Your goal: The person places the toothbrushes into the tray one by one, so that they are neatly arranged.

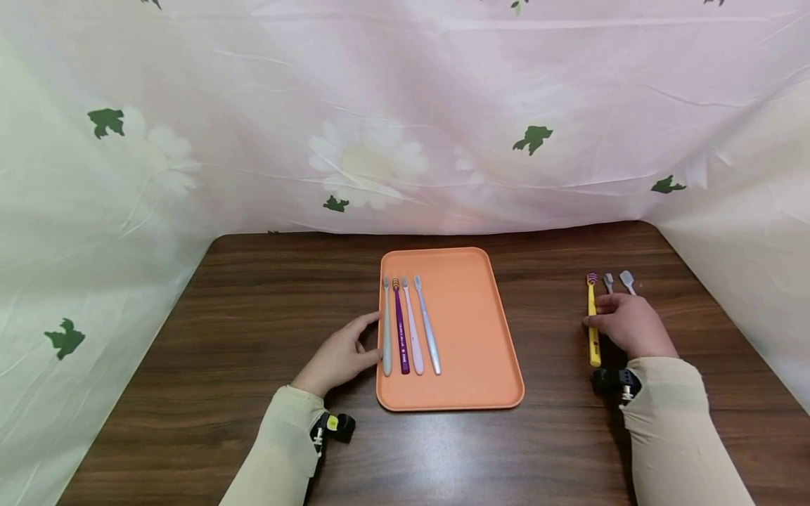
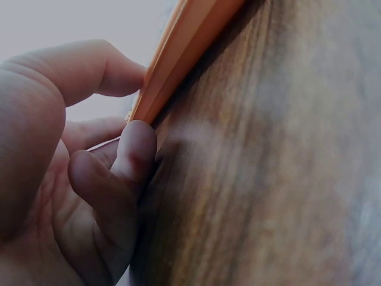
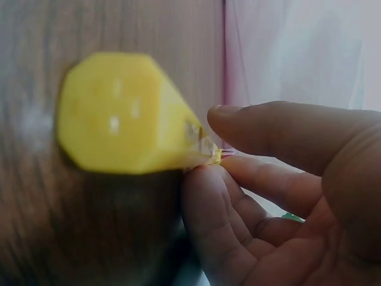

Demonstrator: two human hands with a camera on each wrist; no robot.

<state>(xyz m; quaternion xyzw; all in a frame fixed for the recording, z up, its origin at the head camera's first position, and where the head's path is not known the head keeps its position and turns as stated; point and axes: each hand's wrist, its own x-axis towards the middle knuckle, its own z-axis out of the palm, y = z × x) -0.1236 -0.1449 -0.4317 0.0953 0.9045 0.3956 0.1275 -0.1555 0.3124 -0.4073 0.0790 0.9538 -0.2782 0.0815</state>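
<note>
On the orange tray, a grey-green toothbrush, a purple toothbrush, a pink toothbrush and a pale blue toothbrush lie side by side near the left rim. My left hand touches that rim from outside; the left wrist view shows relaxed fingers against the tray wall. Over at the right, my right hand pinches a yellow toothbrush by its handle, its purple-bristled head pointing away. Up close, its butt end fills part of the right wrist view.
Beyond the right hand show the heads of a grey toothbrush and a pale blue toothbrush, their handles hidden by the hand. The dark wooden table is bordered at the back and sides by a floral curtain.
</note>
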